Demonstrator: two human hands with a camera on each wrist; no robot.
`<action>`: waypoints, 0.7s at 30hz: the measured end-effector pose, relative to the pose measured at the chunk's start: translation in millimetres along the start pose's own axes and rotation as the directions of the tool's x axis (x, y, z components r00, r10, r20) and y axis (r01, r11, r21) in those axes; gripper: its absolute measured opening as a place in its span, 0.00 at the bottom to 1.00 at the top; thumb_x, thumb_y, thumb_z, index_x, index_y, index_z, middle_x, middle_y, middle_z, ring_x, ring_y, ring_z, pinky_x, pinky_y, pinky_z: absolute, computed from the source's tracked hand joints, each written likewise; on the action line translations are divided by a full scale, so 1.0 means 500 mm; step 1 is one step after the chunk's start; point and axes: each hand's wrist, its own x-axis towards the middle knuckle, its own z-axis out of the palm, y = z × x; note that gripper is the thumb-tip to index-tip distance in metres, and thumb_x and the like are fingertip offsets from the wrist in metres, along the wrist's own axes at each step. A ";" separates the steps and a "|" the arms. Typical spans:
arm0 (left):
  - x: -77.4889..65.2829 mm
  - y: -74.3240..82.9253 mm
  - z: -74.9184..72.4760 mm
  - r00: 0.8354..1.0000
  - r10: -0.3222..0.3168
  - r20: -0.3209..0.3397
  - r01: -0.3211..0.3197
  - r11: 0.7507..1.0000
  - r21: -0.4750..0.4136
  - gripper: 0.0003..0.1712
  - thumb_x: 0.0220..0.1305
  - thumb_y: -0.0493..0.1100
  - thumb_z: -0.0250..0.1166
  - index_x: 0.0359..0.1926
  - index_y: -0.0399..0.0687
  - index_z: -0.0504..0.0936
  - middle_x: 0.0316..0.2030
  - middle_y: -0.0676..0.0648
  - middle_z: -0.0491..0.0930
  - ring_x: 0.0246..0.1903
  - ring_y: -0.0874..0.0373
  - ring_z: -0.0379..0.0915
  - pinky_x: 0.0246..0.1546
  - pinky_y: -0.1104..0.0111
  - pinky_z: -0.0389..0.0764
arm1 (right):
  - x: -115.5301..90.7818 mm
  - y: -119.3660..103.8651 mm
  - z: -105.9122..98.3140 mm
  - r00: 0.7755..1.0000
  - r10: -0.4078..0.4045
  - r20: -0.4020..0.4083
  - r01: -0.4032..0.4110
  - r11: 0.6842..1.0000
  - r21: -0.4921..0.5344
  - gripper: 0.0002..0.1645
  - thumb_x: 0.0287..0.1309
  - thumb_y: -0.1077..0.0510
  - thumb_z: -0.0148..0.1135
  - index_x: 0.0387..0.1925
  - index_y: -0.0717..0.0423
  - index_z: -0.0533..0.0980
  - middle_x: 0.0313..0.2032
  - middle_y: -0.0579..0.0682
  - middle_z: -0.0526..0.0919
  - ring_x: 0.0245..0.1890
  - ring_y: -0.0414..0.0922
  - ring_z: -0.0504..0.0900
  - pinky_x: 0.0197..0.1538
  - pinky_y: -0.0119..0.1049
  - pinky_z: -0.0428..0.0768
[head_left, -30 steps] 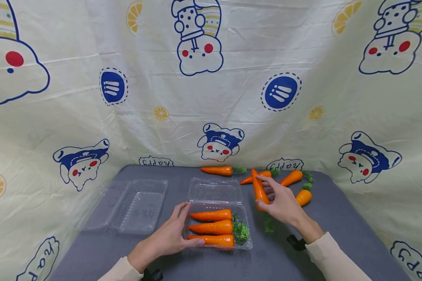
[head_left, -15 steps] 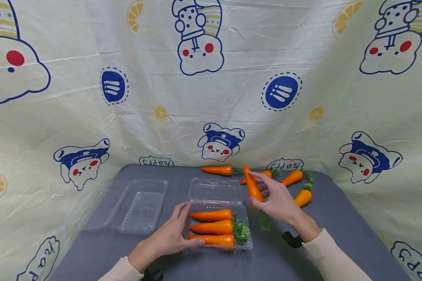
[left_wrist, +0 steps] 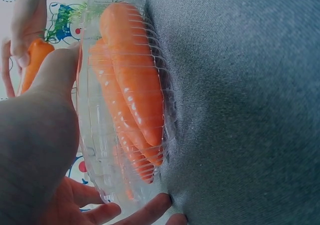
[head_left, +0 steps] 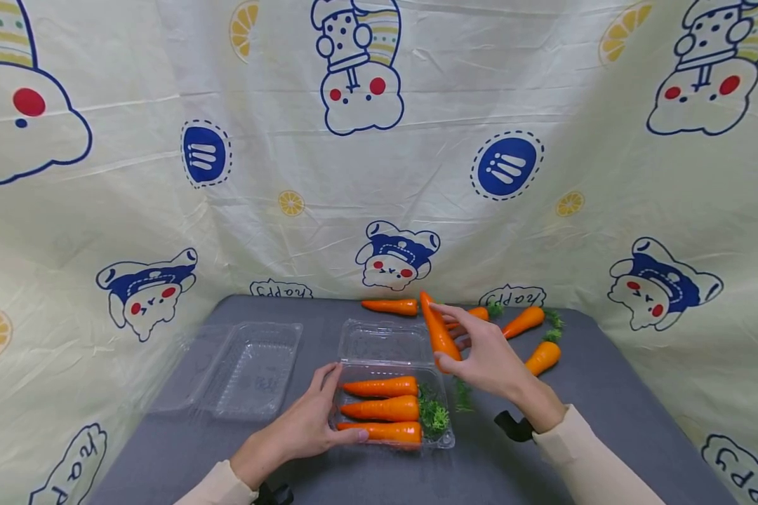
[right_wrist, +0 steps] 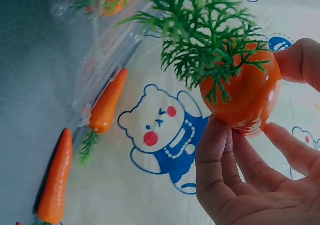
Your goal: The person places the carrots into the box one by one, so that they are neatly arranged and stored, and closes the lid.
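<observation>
A transparent plastic clamshell box point(head_left: 442, 443) stands at the middle of the table, its lid point(head_left: 385, 342) folded back. Three orange carrots point(head_left: 380, 408) lie side by side in it, green tops point(head_left: 434, 415) to the right. My left hand point(head_left: 300, 421) grips the box at its left end, thumb by the near rim; the left wrist view shows fingertips point(left_wrist: 155, 207) low at its corner. Above the table, right of the lid, my right hand point(head_left: 486, 354) holds another carrot point(head_left: 439, 333) between thumb and fingers, tip up and leafy top point(right_wrist: 210, 40) hanging down.
A second transparent clamshell box point(head_left: 253, 375) lies open on the left of the grey table point(head_left: 328, 477). Loose carrots lie along the back, one behind the lid point(head_left: 389, 306) and several more to the right, such as a carrot point(head_left: 543, 358). A printed curtain point(head_left: 417, 182) hangs behind.
My right hand has moved left with the carrot, from among the loose carrots to beside the lid. My left hand and the box have stayed in place.
</observation>
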 end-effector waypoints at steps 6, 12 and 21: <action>0.004 0.011 -0.001 1.000 -0.003 0.006 0.003 1.000 0.021 0.75 0.67 0.72 0.83 0.95 0.39 0.52 0.93 0.34 0.50 0.54 0.58 0.86 0.57 0.53 0.93 | 0.000 -0.024 0.000 0.999 -0.037 0.001 0.037 0.998 0.052 0.48 0.69 0.58 0.80 0.86 0.43 0.73 0.69 0.55 0.89 0.58 0.49 0.93 0.56 0.41 0.95; -0.001 0.007 0.003 1.000 -0.005 -0.004 0.005 1.000 0.014 0.75 0.67 0.72 0.83 0.94 0.39 0.52 0.93 0.35 0.50 0.53 0.59 0.86 0.54 0.57 0.92 | 0.005 -0.040 0.017 0.997 -0.067 0.032 0.064 0.994 0.092 0.49 0.70 0.58 0.80 0.87 0.41 0.72 0.71 0.52 0.89 0.57 0.46 0.92 0.57 0.40 0.95; 0.001 0.004 0.002 1.000 0.003 0.002 -0.003 1.000 0.003 0.74 0.68 0.71 0.83 0.95 0.40 0.52 0.93 0.35 0.50 0.56 0.57 0.87 0.59 0.52 0.93 | 0.010 -0.068 0.036 0.994 -0.103 0.040 0.097 0.987 0.126 0.49 0.69 0.57 0.81 0.87 0.40 0.73 0.70 0.50 0.89 0.55 0.44 0.92 0.56 0.37 0.94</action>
